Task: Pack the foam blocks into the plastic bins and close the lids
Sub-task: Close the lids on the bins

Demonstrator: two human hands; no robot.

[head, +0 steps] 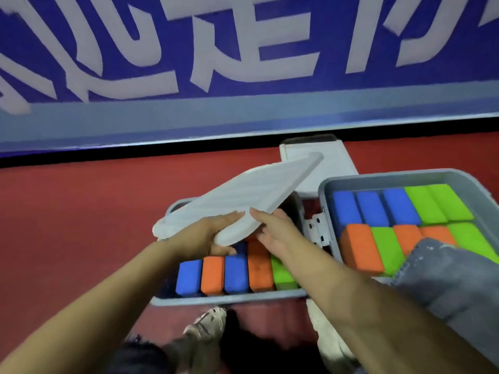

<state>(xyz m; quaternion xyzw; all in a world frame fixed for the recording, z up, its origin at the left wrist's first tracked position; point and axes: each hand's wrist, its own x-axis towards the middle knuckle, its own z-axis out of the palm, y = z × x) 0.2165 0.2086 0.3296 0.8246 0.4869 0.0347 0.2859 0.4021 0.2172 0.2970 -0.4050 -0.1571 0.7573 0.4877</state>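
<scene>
Head view: both hands hold the lid [243,195] tilted above the left bin [229,299], left hand [205,236] gripping its near edge, right hand [272,228] pinching beside it; its long axis rises toward the bin's far right corner, foam blocks [237,273] beneath

The lid [243,195] was pale grey-white with a ribbed pattern of raised stripes across its top. The near bin [229,299] was light grey, and its blocks [237,273] ran blue, orange, blue, orange, green from left to right. The far bin [405,176] was the same light grey; its back row showed three blue blocks [372,209] and then green ones [437,203], while its front row alternated orange and green. The floor [67,211] was red. Behind it, the banner [243,49] was deep blue with large white brush-stroke characters above a paler blue band. A sleeve [453,279] was faded blue denim with pale flecks. A shoe [208,322] was beige.
</scene>
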